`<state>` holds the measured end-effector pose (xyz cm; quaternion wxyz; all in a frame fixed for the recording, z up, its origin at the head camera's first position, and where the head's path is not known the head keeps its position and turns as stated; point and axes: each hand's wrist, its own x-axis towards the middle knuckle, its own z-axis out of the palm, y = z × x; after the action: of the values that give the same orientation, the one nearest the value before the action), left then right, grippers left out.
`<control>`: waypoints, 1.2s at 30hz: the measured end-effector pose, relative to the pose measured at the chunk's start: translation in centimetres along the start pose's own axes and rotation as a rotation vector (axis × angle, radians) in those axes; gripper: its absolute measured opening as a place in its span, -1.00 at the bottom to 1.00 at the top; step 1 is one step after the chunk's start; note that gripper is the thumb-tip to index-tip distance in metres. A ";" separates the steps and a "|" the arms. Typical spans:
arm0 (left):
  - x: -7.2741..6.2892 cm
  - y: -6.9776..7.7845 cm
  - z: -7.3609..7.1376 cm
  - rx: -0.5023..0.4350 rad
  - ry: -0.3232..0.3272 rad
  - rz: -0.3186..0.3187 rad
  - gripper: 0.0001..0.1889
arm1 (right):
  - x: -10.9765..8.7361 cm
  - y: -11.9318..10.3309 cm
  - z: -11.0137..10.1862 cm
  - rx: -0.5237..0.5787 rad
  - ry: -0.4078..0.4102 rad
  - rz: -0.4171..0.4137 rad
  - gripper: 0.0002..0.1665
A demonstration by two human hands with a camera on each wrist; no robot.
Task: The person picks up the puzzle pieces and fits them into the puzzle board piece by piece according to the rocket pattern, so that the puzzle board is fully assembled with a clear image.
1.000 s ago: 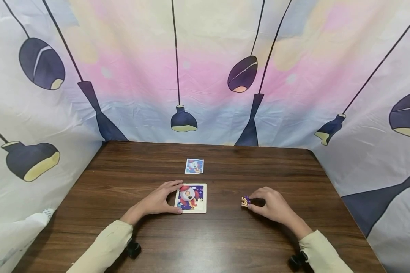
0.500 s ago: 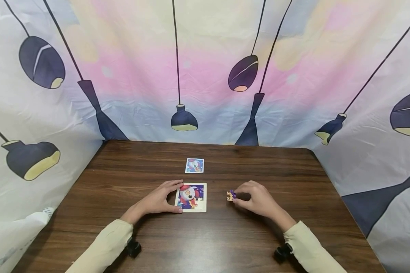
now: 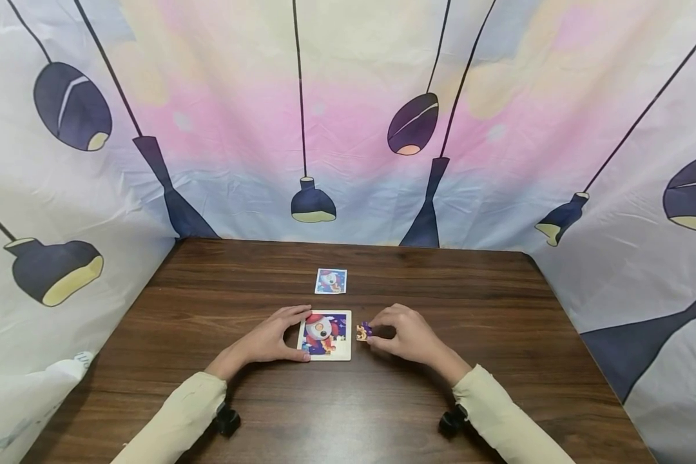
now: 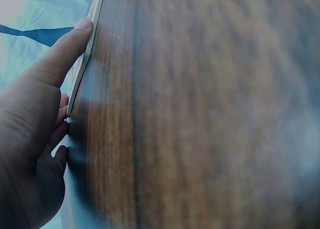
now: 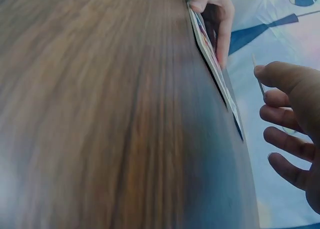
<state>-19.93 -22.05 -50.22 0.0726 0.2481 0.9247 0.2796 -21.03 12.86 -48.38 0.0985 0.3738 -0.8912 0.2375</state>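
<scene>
A square jigsaw puzzle [image 3: 321,327] in a pale frame lies flat on the table. It pictures a white-faced character in red on purple, and its lower right part shows a bare cream area. My left hand [image 3: 269,337] holds the frame at its left side, thumb at the near corner and fingers at the far corner. Just right of the frame, my right hand [image 3: 408,334] pinches a purple and yellow puzzle piece [image 3: 363,332] between thumb and fingers. In the right wrist view, the piece [image 5: 258,77] appears edge-on as a thin slab, raised off the table.
Behind the puzzle lies a small square picture card [image 3: 330,281] with a similar design. The brown wooden table [image 3: 238,270] meets a printed cloth backdrop [image 3: 359,116] at its back and sides.
My right hand has moved left with the puzzle piece, from well right of the frame to right beside it. The left hand and the framed puzzle have stayed in place.
</scene>
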 end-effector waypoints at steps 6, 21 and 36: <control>0.0 -0.1 0.0 -0.005 0.004 0.005 0.11 | 1.0 -0.9 1.1 -0.002 -0.023 -0.022 -0.67; 0.0 -0.1 0.1 -0.008 0.003 -0.007 0.12 | 2.2 -2.2 3.1 -0.013 -0.097 -0.046 -0.64; -0.1 0.0 0.1 -0.015 0.001 -0.008 0.11 | 2.5 -3.0 3.6 -0.044 -0.146 -0.033 -0.64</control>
<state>-19.87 -22.05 -50.28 0.0749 0.2437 0.9236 0.2863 -20.62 7.71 -49.54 0.0455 0.4024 -0.8947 0.1883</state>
